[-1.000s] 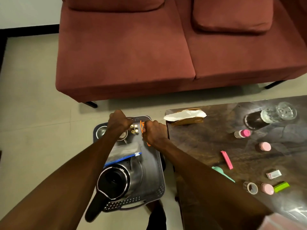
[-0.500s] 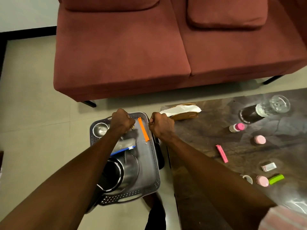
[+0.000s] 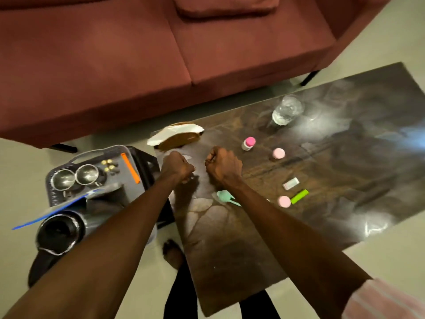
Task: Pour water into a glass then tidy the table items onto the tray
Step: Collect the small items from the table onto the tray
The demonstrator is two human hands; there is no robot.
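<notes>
Hovering now over the near-left part of the dark table point(image 3: 345, 157), both fists have come away from the grey tray point(image 3: 135, 203), where they were bunched together half a second ago. The left hand point(image 3: 178, 166) is curled tight, knuckles up, and I cannot tell whether anything is held inside it. The right hand point(image 3: 224, 165) is balled the same way just beside it, apart from it by a small gap, with nothing visible in its grip.

The orange strip point(image 3: 130, 168) that was between the hands a moment ago now lies by itself on the tray, along its right side, its long axis running from the far end toward the near end and slanting a little to the right. Beside it on the tray sit two small steel bowls point(image 3: 74, 177), a few little gold pieces point(image 3: 108, 164), a blue-edged flat packet point(image 3: 69, 206) and the open kettle point(image 3: 59, 233) at the near end.

On the table, the glass point(image 3: 286, 109) with water in it stands upright near the far edge. A pink-capped bottle point(image 3: 248, 143) stands near the hands, with a pink round lid point(image 3: 278, 153) to its right. Nearer the front edge lie a teal scoop point(image 3: 226, 198), partly under the right forearm, another pink round piece point(image 3: 284, 201), a green stick point(image 3: 299, 196) pointing up to the right, and a small white packet point(image 3: 291, 183). A white-covered wooden holder point(image 3: 176, 135) sits at the table's far-left corner, before the red sofa point(image 3: 92, 65).
</notes>
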